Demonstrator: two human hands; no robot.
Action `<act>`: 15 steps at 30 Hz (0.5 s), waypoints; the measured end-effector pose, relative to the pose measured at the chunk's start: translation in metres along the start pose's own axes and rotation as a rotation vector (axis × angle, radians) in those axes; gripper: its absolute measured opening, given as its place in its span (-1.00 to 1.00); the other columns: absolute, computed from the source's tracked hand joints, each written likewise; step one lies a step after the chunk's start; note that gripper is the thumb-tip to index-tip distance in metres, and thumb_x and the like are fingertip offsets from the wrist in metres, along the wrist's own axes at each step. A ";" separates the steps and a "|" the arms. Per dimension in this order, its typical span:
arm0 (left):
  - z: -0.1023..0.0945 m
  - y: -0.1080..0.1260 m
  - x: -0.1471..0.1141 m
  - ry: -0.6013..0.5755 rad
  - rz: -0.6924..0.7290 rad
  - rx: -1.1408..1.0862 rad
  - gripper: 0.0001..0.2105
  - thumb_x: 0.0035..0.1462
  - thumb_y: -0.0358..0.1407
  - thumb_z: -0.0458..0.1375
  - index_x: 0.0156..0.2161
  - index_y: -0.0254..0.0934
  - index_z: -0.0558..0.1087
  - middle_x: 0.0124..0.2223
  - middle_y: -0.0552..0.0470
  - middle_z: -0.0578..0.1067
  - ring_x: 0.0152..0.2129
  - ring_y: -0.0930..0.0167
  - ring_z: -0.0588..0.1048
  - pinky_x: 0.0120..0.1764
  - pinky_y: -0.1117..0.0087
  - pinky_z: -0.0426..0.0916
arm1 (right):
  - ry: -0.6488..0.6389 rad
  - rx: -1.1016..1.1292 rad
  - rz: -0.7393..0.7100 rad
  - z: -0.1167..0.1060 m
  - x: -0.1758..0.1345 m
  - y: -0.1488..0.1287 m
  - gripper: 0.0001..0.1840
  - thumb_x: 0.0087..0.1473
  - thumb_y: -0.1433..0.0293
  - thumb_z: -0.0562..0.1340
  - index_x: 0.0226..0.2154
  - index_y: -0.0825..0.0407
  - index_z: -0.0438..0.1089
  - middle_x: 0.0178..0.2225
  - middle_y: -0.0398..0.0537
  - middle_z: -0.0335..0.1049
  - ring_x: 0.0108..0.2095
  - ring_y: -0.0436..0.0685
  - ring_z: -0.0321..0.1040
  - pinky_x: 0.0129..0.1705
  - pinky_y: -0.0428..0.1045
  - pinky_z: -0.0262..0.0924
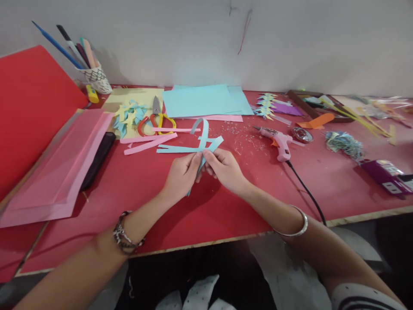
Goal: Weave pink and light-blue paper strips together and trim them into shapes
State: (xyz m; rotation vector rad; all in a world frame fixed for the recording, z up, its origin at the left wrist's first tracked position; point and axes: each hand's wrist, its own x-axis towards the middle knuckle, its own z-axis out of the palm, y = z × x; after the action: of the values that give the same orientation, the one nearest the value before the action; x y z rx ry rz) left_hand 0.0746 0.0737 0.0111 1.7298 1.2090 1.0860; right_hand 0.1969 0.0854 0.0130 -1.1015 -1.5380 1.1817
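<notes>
Both hands meet over the middle of the red table. My left hand point(183, 173) pinches light blue paper strips point(204, 137) between thumb and fingers. From the other side, my right hand point(226, 169) grips the same strips, its thumb close to the left thumb. One strip curls up in a loop above the thumbs, and an end pokes out below the left hand. More blue strips point(177, 149) lie just beyond, to the left. Pink paper strips point(151, 143) rest past them, near scissors point(157, 113) with red and yellow handles.
A pink glue gun point(278, 141) lies right, its black cord running over the front edge. Blue sheets point(200, 101) lie against the wall. Pink sheets point(61, 163) cover the left side, near a pen cup point(98, 79). A purple box point(385, 175) and a brown tray point(318, 105) are at right.
</notes>
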 end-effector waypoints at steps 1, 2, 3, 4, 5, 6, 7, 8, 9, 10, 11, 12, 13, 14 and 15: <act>0.000 0.001 0.000 0.016 -0.016 -0.008 -0.66 0.16 -0.31 -0.14 -0.64 -0.25 0.20 -0.74 0.18 0.23 -0.77 0.56 0.24 -0.60 0.55 0.18 | 0.004 -0.005 0.005 0.000 0.000 0.000 -0.56 0.03 0.17 0.08 -0.73 0.05 0.08 -0.77 -0.31 0.04 -0.74 -0.18 -0.01 -0.66 -0.17 -0.07; -0.001 0.001 0.000 0.038 -0.040 -0.020 -0.66 0.16 -0.31 -0.14 -0.63 -0.24 0.20 -0.75 0.19 0.22 -0.78 0.56 0.23 -0.61 0.55 0.17 | 0.008 -0.007 0.009 0.000 0.000 0.001 -0.56 0.04 0.18 0.07 -0.73 0.05 0.08 -0.78 -0.31 0.04 -0.74 -0.18 -0.01 -0.66 -0.17 -0.07; -0.001 0.002 0.001 0.062 -0.068 -0.035 -0.66 0.17 -0.30 -0.14 -0.62 -0.24 0.19 -0.75 0.19 0.21 -0.79 0.56 0.21 -0.63 0.55 0.16 | 0.012 -0.009 0.011 0.000 0.000 0.001 -0.56 0.05 0.19 0.07 -0.73 0.05 0.08 -0.78 -0.31 0.04 -0.74 -0.18 -0.02 -0.65 -0.17 -0.08; -0.002 0.002 0.001 0.081 -0.095 -0.051 -0.67 0.17 -0.28 -0.14 -0.61 -0.24 0.19 -0.75 0.19 0.21 -0.80 0.56 0.20 -0.65 0.55 0.16 | 0.015 -0.007 0.012 -0.001 0.000 0.000 -0.56 0.05 0.20 0.06 -0.73 0.05 0.08 -0.78 -0.31 0.03 -0.74 -0.18 -0.03 -0.65 -0.16 -0.08; -0.002 0.002 0.002 0.089 -0.115 -0.067 -0.67 0.17 -0.26 -0.15 -0.61 -0.24 0.19 -0.75 0.19 0.20 -0.80 0.56 0.19 -0.66 0.55 0.15 | 0.019 -0.002 0.011 -0.001 0.000 0.000 -0.56 0.06 0.21 0.06 -0.73 0.05 0.08 -0.78 -0.31 0.03 -0.74 -0.18 -0.04 -0.65 -0.16 -0.09; -0.002 0.001 0.003 0.082 -0.123 -0.081 -0.67 0.17 -0.24 -0.15 -0.60 -0.24 0.19 -0.74 0.19 0.21 -0.80 0.56 0.19 -0.67 0.55 0.14 | 0.030 0.007 0.011 -0.001 0.000 0.000 -0.56 0.06 0.21 0.06 -0.73 0.05 0.08 -0.78 -0.31 0.03 -0.74 -0.18 -0.05 -0.65 -0.16 -0.09; -0.002 0.001 0.003 0.057 -0.118 -0.092 -0.66 0.17 -0.22 -0.16 -0.60 -0.24 0.19 -0.73 0.18 0.22 -0.79 0.56 0.19 -0.67 0.55 0.14 | 0.045 0.019 0.011 -0.001 0.000 0.000 -0.56 0.06 0.21 0.06 -0.73 0.05 0.07 -0.78 -0.32 0.02 -0.74 -0.18 -0.06 -0.65 -0.16 -0.09; -0.002 0.000 0.003 0.021 -0.105 -0.098 -0.66 0.17 -0.21 -0.16 -0.59 -0.25 0.21 -0.72 0.18 0.23 -0.78 0.56 0.20 -0.66 0.55 0.15 | 0.069 0.033 0.011 -0.002 0.001 0.000 -0.56 0.06 0.21 0.06 -0.73 0.05 0.07 -0.78 -0.32 0.02 -0.74 -0.18 -0.07 -0.65 -0.16 -0.09; -0.002 -0.001 0.003 -0.018 -0.088 -0.096 -0.66 0.16 -0.20 -0.15 -0.58 -0.25 0.22 -0.72 0.17 0.23 -0.77 0.56 0.21 -0.65 0.55 0.15 | 0.092 0.049 0.012 -0.002 0.001 0.000 -0.57 0.06 0.21 0.07 -0.73 0.04 0.06 -0.78 -0.32 0.01 -0.74 -0.18 -0.07 -0.64 -0.16 -0.08; -0.002 -0.002 0.004 -0.052 -0.073 -0.090 -0.68 0.15 -0.19 -0.14 -0.57 -0.26 0.23 -0.71 0.18 0.24 -0.76 0.56 0.21 -0.64 0.55 0.16 | 0.111 0.065 0.011 -0.002 0.002 0.000 -0.57 0.06 0.21 0.06 -0.73 0.04 0.06 -0.78 -0.32 0.01 -0.74 -0.17 -0.06 -0.64 -0.16 -0.08; -0.002 -0.003 0.004 -0.078 -0.064 -0.076 -0.69 0.14 -0.20 -0.13 -0.56 -0.26 0.24 -0.71 0.19 0.24 -0.76 0.56 0.21 -0.63 0.55 0.15 | 0.123 0.077 0.012 -0.003 0.003 0.000 -0.57 0.07 0.21 0.06 -0.72 0.04 0.05 -0.78 -0.32 0.02 -0.74 -0.17 -0.06 -0.64 -0.16 -0.07; -0.001 -0.004 0.004 -0.093 -0.061 -0.057 -0.70 0.13 -0.20 -0.12 -0.56 -0.27 0.24 -0.70 0.19 0.23 -0.76 0.57 0.21 -0.63 0.55 0.15 | 0.126 0.087 0.016 -0.003 0.003 0.000 -0.57 0.07 0.22 0.05 -0.72 0.04 0.05 -0.78 -0.31 0.03 -0.73 -0.17 -0.05 -0.63 -0.16 -0.07; -0.001 -0.005 0.004 -0.100 -0.061 -0.035 -0.70 0.13 -0.20 -0.11 -0.56 -0.27 0.25 -0.71 0.20 0.23 -0.76 0.57 0.21 -0.63 0.55 0.14 | 0.125 0.093 0.019 -0.003 0.003 0.000 -0.58 0.08 0.22 0.04 -0.71 0.04 0.05 -0.78 -0.31 0.03 -0.73 -0.17 -0.05 -0.63 -0.16 -0.06; -0.001 -0.005 0.003 -0.101 -0.062 -0.016 -0.69 0.14 -0.21 -0.12 -0.56 -0.27 0.25 -0.71 0.20 0.23 -0.76 0.57 0.21 -0.63 0.55 0.14 | 0.120 0.093 0.020 -0.003 0.003 0.000 -0.58 0.08 0.22 0.03 -0.71 0.04 0.05 -0.78 -0.31 0.03 -0.73 -0.17 -0.04 -0.63 -0.16 -0.06; -0.001 -0.005 0.003 -0.101 -0.062 -0.004 -0.68 0.15 -0.21 -0.14 -0.57 -0.27 0.25 -0.71 0.20 0.23 -0.76 0.57 0.22 -0.63 0.55 0.14 | 0.109 0.084 0.017 -0.003 0.003 0.000 -0.58 0.07 0.20 0.04 -0.71 0.03 0.05 -0.77 -0.31 0.03 -0.73 -0.16 -0.03 -0.63 -0.16 -0.06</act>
State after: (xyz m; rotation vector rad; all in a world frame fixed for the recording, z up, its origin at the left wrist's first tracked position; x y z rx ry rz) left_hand 0.0724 0.0783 0.0075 1.7121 1.1888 0.9523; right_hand 0.1994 0.0888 0.0140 -1.1067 -1.3868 1.1679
